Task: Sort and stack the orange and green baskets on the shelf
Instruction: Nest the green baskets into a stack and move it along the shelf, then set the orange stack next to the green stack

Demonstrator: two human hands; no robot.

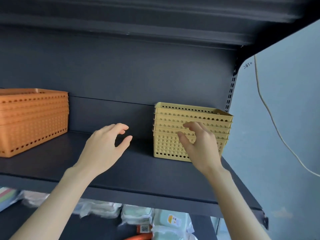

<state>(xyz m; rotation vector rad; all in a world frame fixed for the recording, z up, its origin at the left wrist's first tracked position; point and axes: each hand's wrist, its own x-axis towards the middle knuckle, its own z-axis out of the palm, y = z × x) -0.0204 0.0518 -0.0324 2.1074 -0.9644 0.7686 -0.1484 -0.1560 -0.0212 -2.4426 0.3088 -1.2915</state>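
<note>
Head view is showing the left hand [105, 146] hovering spread and empty, the right hand [199, 146] spread before the green stack [173, 118]; orange stack [34, 118] far left. Baskets look sorted; next, probably squaring the green stack.

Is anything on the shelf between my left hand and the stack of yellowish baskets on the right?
Nothing visible. Only bare shelf lies between the left hand and the yellowish basket stack. The right hand is in front of the stack's face.

wrapped packages [138, 215] below, cord [270, 118] on wall [285, 101]
</note>
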